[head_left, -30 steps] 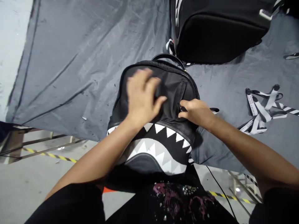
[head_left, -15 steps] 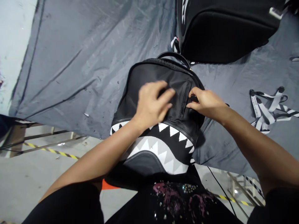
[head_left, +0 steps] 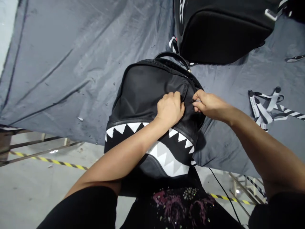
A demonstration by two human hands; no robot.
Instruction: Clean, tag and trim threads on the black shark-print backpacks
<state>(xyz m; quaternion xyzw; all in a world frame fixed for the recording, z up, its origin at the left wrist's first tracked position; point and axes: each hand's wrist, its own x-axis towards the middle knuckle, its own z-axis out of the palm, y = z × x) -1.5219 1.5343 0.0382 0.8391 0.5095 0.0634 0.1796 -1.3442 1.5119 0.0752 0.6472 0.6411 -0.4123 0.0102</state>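
A black backpack point(head_left: 143, 86) with a white-and-grey shark-tooth band lies in front of me at the table's edge, its top handle pointing away. My left hand point(head_left: 170, 108) is closed on the front panel, fingers curled over the fabric beside a slanted pocket opening point(head_left: 184, 90). To the right of that opening, my right hand point(head_left: 202, 103) pinches a small dark piece that looks like a zipper pull point(head_left: 195, 100). The left fingertips are hidden in the cloth.
Grey cloth point(head_left: 59, 63) covers the table. Behind stands another black bag point(head_left: 226, 35). Black-and-white printed straps point(head_left: 267, 108) lie in a heap at the right. Yellow-black tape point(head_left: 50, 160) runs along the floor below.
My left hand has moved right and closed on the fabric near the pocket; it was spread and blurred above the panel. My right hand has stayed at the pocket, its pinch now tighter.
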